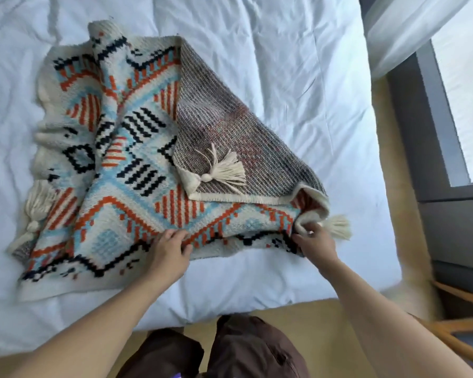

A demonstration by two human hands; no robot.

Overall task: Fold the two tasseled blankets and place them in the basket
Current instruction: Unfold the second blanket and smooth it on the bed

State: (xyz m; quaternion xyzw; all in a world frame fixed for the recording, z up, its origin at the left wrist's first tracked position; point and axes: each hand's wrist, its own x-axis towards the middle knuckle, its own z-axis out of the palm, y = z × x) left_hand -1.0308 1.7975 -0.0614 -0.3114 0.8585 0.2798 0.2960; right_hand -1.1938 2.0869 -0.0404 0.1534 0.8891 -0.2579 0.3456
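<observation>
Brown trousers [230, 347] stood at a white bed [298, 77] beside a window [464, 110]. On it lay the patterned blanket [126, 170]; left hand [170, 252] pinched its near edge, right hand [316, 241] gripped a tasseled corner.

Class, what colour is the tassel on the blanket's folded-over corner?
Cream tassel, clearest in the head view.
</observation>
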